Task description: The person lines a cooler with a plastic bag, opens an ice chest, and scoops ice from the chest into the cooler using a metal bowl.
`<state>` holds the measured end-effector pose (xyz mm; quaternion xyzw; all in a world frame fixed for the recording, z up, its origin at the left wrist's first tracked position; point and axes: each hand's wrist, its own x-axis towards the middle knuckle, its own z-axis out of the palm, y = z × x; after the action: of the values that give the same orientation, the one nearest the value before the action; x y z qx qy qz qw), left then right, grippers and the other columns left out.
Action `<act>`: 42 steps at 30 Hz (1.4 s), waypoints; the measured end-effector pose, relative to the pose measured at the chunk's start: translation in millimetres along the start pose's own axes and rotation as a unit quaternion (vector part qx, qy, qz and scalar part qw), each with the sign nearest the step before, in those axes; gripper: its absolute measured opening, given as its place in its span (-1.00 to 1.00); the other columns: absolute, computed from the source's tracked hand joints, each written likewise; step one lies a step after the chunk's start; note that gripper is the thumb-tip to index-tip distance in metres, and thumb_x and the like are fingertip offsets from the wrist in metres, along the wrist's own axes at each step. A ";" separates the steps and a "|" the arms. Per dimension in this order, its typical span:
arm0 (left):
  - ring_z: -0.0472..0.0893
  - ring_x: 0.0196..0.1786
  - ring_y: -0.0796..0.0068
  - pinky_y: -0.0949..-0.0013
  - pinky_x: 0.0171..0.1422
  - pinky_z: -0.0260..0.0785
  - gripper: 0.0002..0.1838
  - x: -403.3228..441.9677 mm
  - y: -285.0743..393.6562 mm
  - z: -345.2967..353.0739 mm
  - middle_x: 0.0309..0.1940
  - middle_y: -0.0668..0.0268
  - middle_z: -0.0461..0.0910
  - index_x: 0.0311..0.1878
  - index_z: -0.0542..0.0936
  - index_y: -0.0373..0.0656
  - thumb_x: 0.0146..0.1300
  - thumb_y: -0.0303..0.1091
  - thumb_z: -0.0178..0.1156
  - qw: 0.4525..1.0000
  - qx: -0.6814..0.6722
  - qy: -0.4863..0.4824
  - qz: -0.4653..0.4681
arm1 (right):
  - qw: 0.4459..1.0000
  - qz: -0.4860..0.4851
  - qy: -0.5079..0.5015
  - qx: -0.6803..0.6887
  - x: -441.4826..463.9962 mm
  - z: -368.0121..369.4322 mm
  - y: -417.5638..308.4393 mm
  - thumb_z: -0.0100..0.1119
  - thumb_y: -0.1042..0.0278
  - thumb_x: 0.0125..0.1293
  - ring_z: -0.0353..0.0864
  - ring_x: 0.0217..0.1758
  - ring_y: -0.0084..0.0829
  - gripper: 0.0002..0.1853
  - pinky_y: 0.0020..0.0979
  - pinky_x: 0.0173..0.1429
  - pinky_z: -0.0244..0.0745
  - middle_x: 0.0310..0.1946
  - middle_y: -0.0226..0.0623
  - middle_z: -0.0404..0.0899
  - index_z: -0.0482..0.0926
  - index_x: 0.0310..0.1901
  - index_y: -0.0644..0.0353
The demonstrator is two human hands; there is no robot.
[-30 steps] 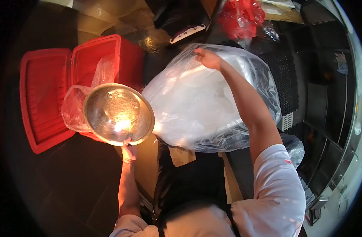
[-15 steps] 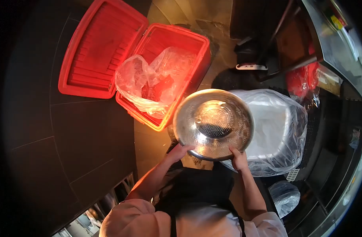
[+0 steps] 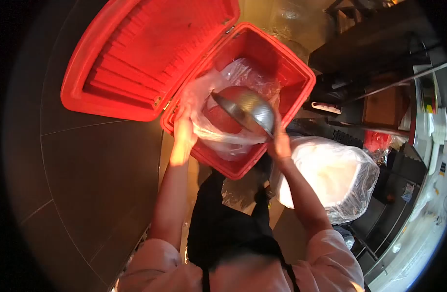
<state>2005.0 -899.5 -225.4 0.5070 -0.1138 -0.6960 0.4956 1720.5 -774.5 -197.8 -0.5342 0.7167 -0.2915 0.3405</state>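
Note:
A metal colander [image 3: 250, 104] is tilted on its side over the open red bin [image 3: 294, 63], its underside facing up and to the right. At its near right rim, my right hand [image 3: 281, 142] is closed on the edge. My left hand [image 3: 184, 130] is at the bin's left side, closed on the clear plastic bag [image 3: 209, 129] that lines it; its fingertips are blurred. The bag hangs loosely inside the bin, partly hidden behind the colander. Some of the bag is drawn toward the bin's near edge.
The bin's hinged lid [image 3: 150, 58] lies open to the left. Right of the bin stands a white container [image 3: 325, 175] covered in clear plastic. Farther right are shelves and a metal counter [image 3: 428, 228]. A dark tiled surface [image 3: 96, 185] fills the left side.
The colander has moved up and left from in front of me to over the bin and tipped over. My left hand has left its rim and gone to the plastic bag.

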 end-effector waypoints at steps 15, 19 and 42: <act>0.42 -0.25 0.45 0.29 -0.06 0.28 -0.31 -120.8 102.4 36.0 -0.26 0.36 0.49 0.42 0.25 0.02 0.36 0.23 -0.09 0.942 -0.105 -0.269 -0.170 | 0.918 0.368 0.150 0.009 183.9 129.1 53.1 0.10 0.42 0.10 0.53 0.09 0.16 -0.13 -0.06 0.23 0.38 -0.04 0.25 0.54 -0.11 0.44 0.15; 0.49 -0.22 0.39 0.27 -0.11 0.34 -0.46 -85.1 103.9 1.6 -0.20 0.29 0.52 0.31 0.36 -0.03 0.38 0.03 0.00 0.928 -0.020 -0.362 -0.086 | 0.938 0.214 0.266 -0.060 187.3 62.2 19.9 0.05 0.57 0.11 0.40 0.14 0.27 -0.10 0.03 0.17 0.39 0.15 0.28 0.29 -0.18 0.46 -0.02; 0.55 -0.09 0.29 0.26 -0.03 0.38 -0.31 -129.3 29.0 -14.8 -0.03 0.16 0.53 0.33 0.25 -0.11 0.15 -0.13 0.22 0.997 0.079 -0.015 -0.023 | 0.947 -0.009 -0.152 -0.284 233.2 175.6 86.2 -0.17 0.28 0.38 0.20 0.26 0.40 -0.47 0.27 0.19 0.31 0.33 0.21 0.07 0.21 0.34 -0.47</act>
<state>2033.0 -804.3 -136.3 0.5364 -0.1640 -0.7036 0.4363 1765.9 -986.5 -411.4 -0.6529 0.7050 0.0059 0.2768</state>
